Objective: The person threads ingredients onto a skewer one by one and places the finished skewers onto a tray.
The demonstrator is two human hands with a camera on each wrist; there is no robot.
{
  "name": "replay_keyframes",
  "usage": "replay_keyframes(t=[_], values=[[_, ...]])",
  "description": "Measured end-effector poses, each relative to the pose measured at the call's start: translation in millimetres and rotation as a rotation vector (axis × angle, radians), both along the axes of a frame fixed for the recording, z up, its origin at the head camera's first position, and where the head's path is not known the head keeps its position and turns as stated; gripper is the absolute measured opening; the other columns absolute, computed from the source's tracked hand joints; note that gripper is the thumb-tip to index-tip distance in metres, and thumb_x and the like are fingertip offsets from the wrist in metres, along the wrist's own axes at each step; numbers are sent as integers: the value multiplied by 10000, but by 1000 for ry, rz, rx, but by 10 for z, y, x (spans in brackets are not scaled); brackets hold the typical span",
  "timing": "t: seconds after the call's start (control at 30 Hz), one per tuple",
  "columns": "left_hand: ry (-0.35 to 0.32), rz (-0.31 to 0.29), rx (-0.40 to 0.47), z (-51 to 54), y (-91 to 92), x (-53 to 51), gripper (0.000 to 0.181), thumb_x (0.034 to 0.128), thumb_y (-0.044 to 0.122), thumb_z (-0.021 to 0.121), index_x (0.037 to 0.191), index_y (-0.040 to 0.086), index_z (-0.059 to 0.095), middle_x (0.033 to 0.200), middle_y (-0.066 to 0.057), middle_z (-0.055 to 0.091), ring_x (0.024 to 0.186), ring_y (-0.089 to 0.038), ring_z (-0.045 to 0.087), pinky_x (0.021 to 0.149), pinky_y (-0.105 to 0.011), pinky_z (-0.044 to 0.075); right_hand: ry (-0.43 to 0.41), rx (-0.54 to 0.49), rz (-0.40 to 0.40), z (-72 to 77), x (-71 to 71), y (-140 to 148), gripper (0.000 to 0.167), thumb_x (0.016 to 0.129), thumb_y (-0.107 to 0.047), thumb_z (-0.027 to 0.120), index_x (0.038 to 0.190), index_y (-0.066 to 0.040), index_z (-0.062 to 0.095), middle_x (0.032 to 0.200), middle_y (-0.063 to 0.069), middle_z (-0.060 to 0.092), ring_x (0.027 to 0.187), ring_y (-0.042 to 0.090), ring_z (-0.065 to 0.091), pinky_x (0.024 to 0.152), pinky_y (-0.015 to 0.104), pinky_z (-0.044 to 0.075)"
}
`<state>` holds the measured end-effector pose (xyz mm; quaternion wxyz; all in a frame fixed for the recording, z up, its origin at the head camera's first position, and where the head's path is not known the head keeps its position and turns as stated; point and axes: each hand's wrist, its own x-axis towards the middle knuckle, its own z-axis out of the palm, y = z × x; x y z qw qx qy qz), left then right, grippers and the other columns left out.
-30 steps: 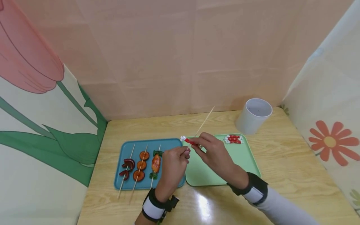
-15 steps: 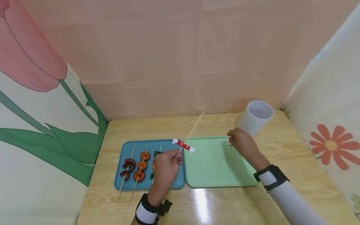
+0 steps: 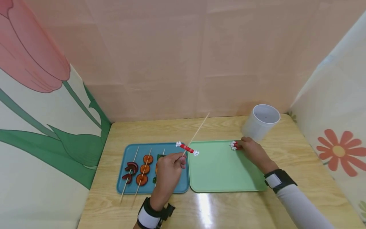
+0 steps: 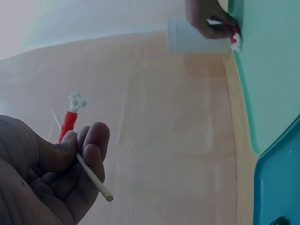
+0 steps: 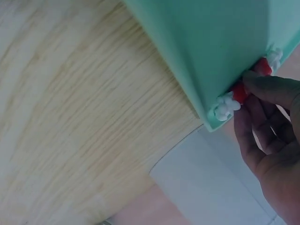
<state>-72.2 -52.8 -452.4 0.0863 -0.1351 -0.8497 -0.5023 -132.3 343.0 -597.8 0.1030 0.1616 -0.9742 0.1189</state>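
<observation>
My left hand (image 3: 169,168) pinches the lower part of a thin wooden skewer (image 3: 201,127), which slants up to the right. A red piece with white knobbly ends (image 3: 187,149) is threaded crosswise on it, just above the fingers. My right hand (image 3: 255,155) is at the far right corner of the green tray (image 3: 220,173). There its thumb and fingers pinch another red piece with white ends (image 5: 239,92), largely covered by the hand in the head view. The right wrist view shows it lying against the tray's rim.
A blue tray (image 3: 179,185) adjoins on the left. It bears a skewer of dark curled pieces (image 3: 132,166), a skewer of round brown slices (image 3: 145,169), and a third with green pieces (image 3: 160,156), partly hidden by my left hand. A white cup (image 3: 261,122) stands behind the right hand.
My right hand has left the red piece on the skewer and moved right to the pieces at the green tray's corner. My left hand still holds the skewer, slightly shifted left.
</observation>
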Motion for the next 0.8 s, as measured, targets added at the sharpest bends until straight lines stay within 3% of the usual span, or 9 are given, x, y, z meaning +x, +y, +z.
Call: replay_keyframes(t=[0.27,0.47,0.6,0.7,0.8], values=[[-25,7,-3,44,-10,-2,174,922,-72,683,1049,-24,790,839,-110,778,640,-74,711,602,-132,567,21,23,13,131,-6,-1,162,780,82,792,846,-30,696,816,67,592,779,239,590,663,395,561],[-4,8,-5,44,-10,-6,163,914,-82,686,1017,-20,795,809,-97,770,625,-85,711,587,-133,561,37,-103,11,369,-7,-66,257,723,83,844,886,-44,692,842,67,643,803,243,611,695,416,549],[0,5,-11,48,-5,2,163,906,-84,693,1007,-13,799,801,-91,769,625,-92,711,586,-140,561,18,-250,-3,626,-17,-187,223,800,38,820,942,-65,683,908,68,673,868,277,669,754,464,581],[7,-10,-17,46,0,10,165,904,-83,696,1013,-14,799,814,-100,771,628,-91,707,588,-140,558,1,-372,-21,905,-6,-333,199,858,28,776,1009,-53,673,964,87,679,900,299,711,802,509,613],[31,-29,-34,41,12,16,157,902,-72,707,1011,-11,802,842,-104,782,625,-91,705,583,-139,553,7,-460,-45,1228,27,-500,213,878,27,763,1061,-41,676,1001,104,701,906,272,727,817,470,625]])
